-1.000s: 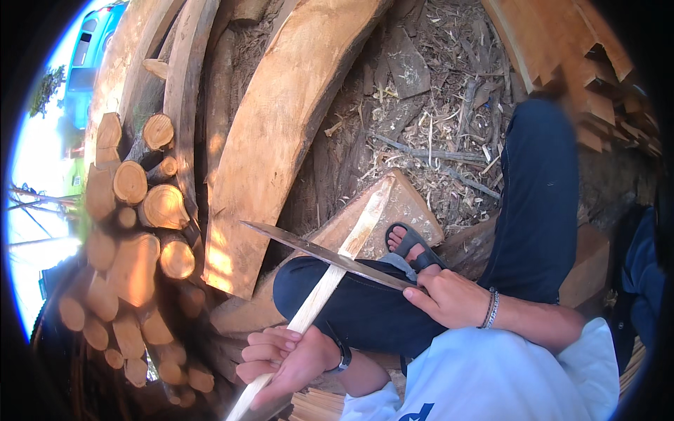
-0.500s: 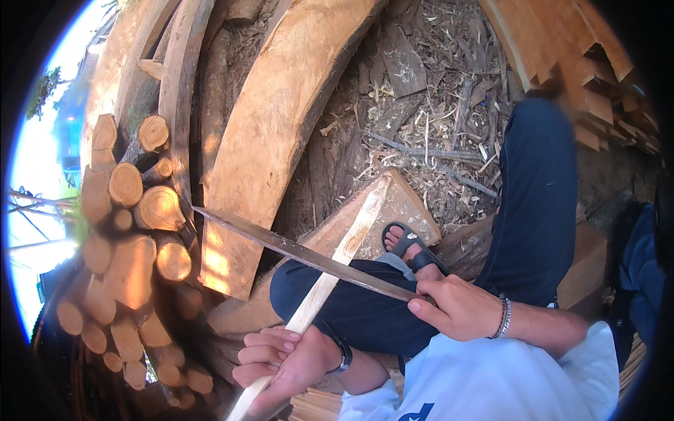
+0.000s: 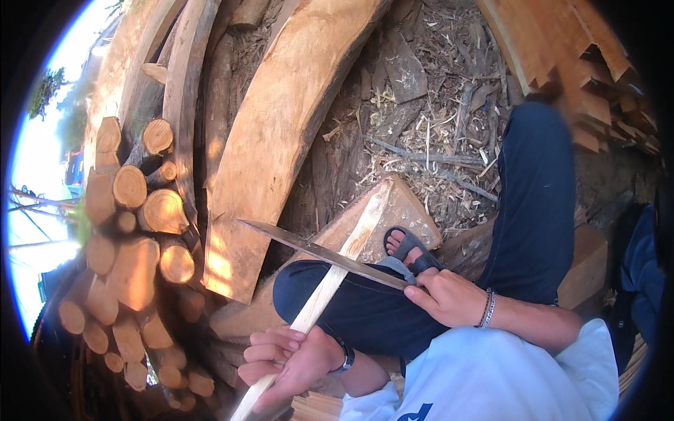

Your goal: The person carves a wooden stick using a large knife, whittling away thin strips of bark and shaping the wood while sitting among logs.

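Observation:
My left hand [image 3: 293, 361] is closed around a long pale wooden stick [image 3: 321, 296], gripping its lower part. The stick slants up and away, and its far end lies over a thick wooden block [image 3: 414, 214]. In my right hand [image 3: 453, 298] is a machete [image 3: 302, 244], its handle hidden by my fingers. The long dark blade lies across the stick about midway, pointing to the left. Where the two cross, the stick's surface looks freshly shaved on the far side.
A wide plank [image 3: 274, 140] curves away ahead on the left, beside a stack of cut logs [image 3: 163, 210]. Sawn boards [image 3: 554, 63] are piled at the far right. Wood shavings [image 3: 428, 133] cover the ground ahead. My bent legs [image 3: 537, 189] and sandaled foot [image 3: 411, 249] are close by.
My right hand has drawn the machete back toward me and slightly up, so its tip sits farther right. My left hand keeps its grip on the stick with little movement.

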Demonstrator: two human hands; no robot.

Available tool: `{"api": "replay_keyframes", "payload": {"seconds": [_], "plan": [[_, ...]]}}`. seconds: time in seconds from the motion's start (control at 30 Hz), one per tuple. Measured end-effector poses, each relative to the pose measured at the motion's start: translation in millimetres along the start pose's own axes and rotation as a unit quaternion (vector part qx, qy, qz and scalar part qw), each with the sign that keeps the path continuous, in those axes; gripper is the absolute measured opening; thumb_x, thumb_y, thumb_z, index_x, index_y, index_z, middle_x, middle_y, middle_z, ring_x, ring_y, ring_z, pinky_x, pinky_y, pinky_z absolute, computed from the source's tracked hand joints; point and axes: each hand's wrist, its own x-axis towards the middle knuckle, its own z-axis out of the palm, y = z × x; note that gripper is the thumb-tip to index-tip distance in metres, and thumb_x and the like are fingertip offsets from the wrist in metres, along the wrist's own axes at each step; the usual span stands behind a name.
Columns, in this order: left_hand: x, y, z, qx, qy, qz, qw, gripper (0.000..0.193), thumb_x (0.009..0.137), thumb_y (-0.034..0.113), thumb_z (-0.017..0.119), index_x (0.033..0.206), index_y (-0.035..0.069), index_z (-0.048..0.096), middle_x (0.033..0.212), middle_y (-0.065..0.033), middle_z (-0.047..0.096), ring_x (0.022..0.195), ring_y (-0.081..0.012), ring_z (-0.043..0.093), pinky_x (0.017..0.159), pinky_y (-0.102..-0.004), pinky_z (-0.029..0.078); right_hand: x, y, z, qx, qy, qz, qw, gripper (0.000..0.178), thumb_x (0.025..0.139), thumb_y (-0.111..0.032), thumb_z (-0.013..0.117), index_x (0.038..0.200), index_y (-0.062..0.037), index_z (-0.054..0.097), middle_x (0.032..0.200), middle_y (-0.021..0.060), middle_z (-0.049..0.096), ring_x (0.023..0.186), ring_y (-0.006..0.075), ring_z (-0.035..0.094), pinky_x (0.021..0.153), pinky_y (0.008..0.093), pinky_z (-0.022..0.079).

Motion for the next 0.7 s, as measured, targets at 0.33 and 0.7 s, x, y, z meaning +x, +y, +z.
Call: {"api": "replay_keyframes", "payload": {"seconds": [0.33,0.7], "plan": [[-1,-2,-9,-0.008,-0.023,0.001,1.0,0.058,0.098,0.061,0.022,0.065,0.013,0.024,0.051,0.0003,0.019,0.04,-0.0105,0.019,0.029,-0.0216,0.018,1,2,2,-0.008,-0.01,-0.005,1.0,0.06,0.1,-0.042,0.041,0.073,0.0078,0.061,0.061,0.0265,0.059,0.063,0.0432,0.062,0.07,0.0465,0.05],[-2,-3,-5,-0.008,-0.003,-0.007,1.0,0.059,0.099,0.061,0.02,0.065,0.014,0.024,0.051,0.0009,0.018,0.039,-0.0098,0.019,0.029,-0.0207,0.016,-4,-8,0,-0.033,0.013,-0.061,0.997,0.058,0.1,-0.043,0.042,0.071,0.0049,0.058,0.056,0.0245,0.057,0.058,0.0415,0.061,0.062,0.0473,0.05]]}}
